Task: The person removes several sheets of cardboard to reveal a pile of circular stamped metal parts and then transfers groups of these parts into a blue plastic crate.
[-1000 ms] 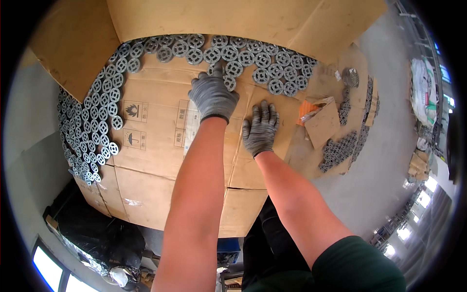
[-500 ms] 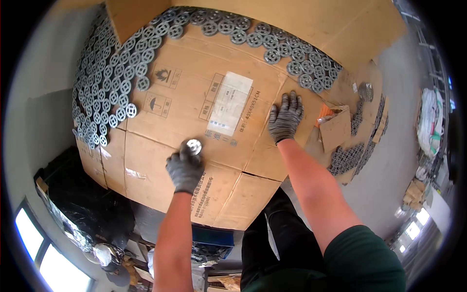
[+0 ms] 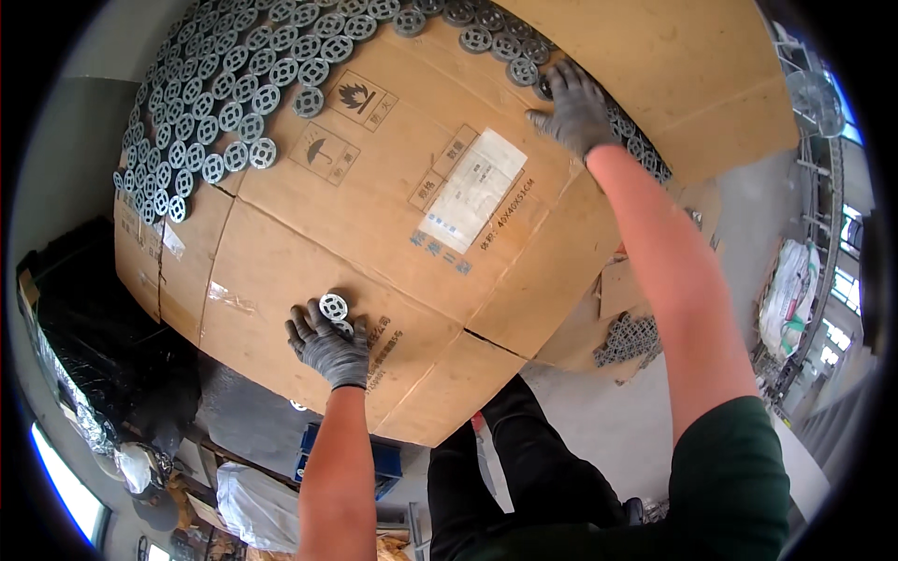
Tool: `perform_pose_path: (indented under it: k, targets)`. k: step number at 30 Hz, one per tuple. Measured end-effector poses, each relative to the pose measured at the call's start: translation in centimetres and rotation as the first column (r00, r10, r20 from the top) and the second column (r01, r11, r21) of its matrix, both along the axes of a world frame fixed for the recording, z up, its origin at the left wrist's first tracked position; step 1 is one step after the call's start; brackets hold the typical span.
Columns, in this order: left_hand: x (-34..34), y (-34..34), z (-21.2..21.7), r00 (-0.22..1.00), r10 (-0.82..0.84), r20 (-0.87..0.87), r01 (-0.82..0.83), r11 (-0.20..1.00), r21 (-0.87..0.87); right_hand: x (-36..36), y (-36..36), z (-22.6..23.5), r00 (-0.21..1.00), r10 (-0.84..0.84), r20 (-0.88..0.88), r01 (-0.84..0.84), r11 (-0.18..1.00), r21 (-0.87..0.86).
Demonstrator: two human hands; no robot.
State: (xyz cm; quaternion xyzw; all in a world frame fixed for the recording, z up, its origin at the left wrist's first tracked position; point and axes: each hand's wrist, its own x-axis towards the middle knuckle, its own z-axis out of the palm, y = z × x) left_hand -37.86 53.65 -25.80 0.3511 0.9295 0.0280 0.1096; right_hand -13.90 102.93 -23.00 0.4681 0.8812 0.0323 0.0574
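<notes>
My left hand (image 3: 329, 352), in a grey glove, rests low on the brown cardboard sheet (image 3: 374, 224) with its fingers spread. Beside its index finger lies a round grey metal disc (image 3: 333, 306) with cut-out openings. A second disc (image 3: 344, 327) shows partly between that finger and the thumb. My right hand (image 3: 574, 114), gloved alike, reaches to the far right edge of the sheet. Its fingers are stretched over the discs there and its thumb stands apart; what lies under the fingertips is partly hidden.
Many similar discs (image 3: 251, 127) lie in rows along the far and left parts of the sheet. A raised cardboard flap (image 3: 673, 84) stands at the far right. More discs (image 3: 629, 338) lie lower at the right. Black plastic (image 3: 103, 327) is at the left, a blue bin (image 3: 385, 465) below.
My right hand has moved farther away, from bare cardboard to the discs. My left hand has come nearer and its fingers have spread; two discs now show beside it. The whole view has shifted.
</notes>
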Motion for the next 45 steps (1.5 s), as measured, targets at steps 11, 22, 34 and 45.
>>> perform_pose_path:
  k: [11,22,34,45]
  targets:
    - [0.3,0.3,0.7,0.999,-0.023,-0.022,0.024,1.000,0.009,-6.5,8.4,2.0,0.697,-0.022,0.716,0.389,0.851,-0.352]
    - [-0.4,-0.3,1.0,1.000,-0.013,0.012,0.013,0.999,-0.032,-4.1,6.8,1.2,0.855,0.016,0.518,0.125,0.964,-0.236]
    - [-0.2,-1.4,-0.3,0.999,0.007,0.046,-0.008,1.000,0.025,-3.5,6.6,1.6,0.813,0.177,0.555,-0.020,0.960,-0.278]
    - [-0.8,-1.1,0.4,0.996,0.004,0.093,-0.010,0.998,0.057,-3.0,-9.2,-4.1,0.921,-0.169,-0.351,0.176,0.984,-0.014]
